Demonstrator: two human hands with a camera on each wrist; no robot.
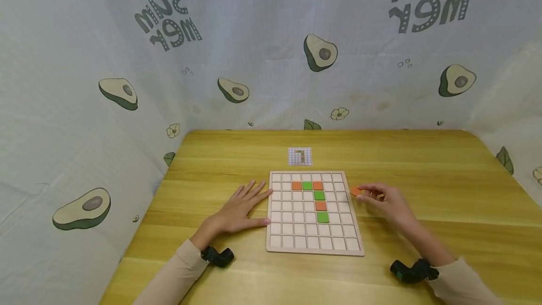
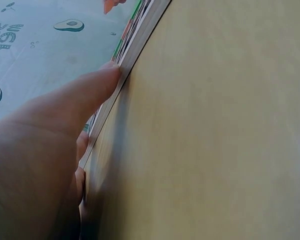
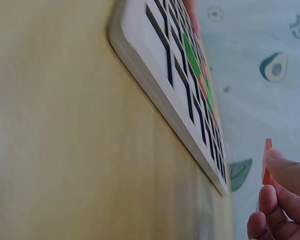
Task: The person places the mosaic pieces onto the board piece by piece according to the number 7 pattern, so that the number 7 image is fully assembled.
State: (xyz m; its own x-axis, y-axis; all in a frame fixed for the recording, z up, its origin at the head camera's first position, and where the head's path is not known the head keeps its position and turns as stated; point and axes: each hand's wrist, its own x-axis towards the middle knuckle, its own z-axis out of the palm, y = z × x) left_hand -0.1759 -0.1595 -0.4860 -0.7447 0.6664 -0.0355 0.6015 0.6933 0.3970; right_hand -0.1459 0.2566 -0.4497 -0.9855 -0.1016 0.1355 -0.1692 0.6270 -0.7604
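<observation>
A pale wooden grid board (image 1: 292,244) lies on the table, its squares framed by raised lines. Orange and green square tiles fill part of it: a short row near the top, then a column running down from the row's right end, with a green tile (image 1: 322,217) lowest. My left hand (image 1: 237,211) lies flat, fingers spread, thumb and fingertips touching the board's left edge. Just off the board's right edge, my right hand (image 1: 387,201) pinches an orange tile (image 3: 267,161) between thumb and fingers, holding it on edge in the right wrist view.
A small printed card (image 1: 299,156) with a coloured grid pattern lies behind the board. Around the wooden table (image 1: 423,164) hangs a pale curtain (image 1: 262,22) with avocado prints. Each wrist wears a black camera, such as the right wrist camera (image 1: 410,271).
</observation>
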